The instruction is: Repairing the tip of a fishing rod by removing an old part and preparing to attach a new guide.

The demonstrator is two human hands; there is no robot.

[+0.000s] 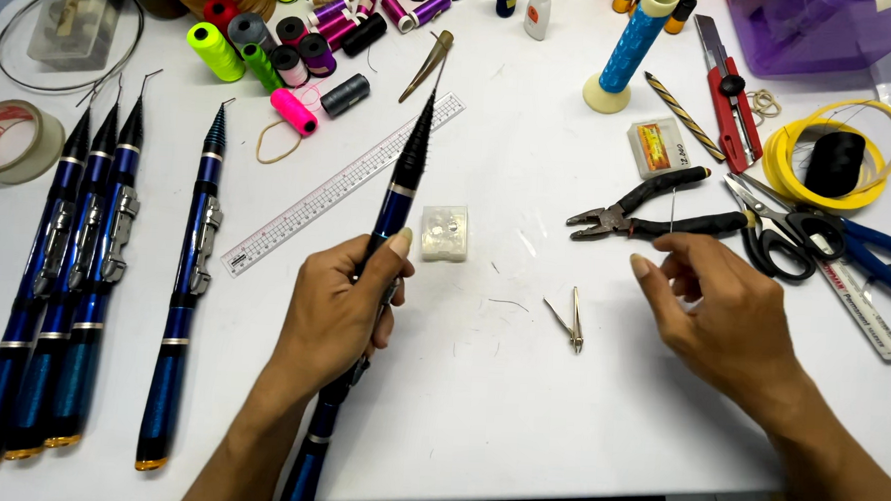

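My left hand grips a blue and black telescopic fishing rod around its middle, tip pointing away over a clear ruler. My right hand hovers above the white table and pinches a thin metal wire upright between its fingertips. Small metal tweezers-like pieces lie between the hands. Black-handled pliers rest just beyond the right hand. A small clear plastic box sits beside the left thumb.
Several matching blue rods lie at the left. Thread spools crowd the far edge. Scissors, a red utility knife, a yellow line coil, a blue grip handle and a tape roll surround the work area.
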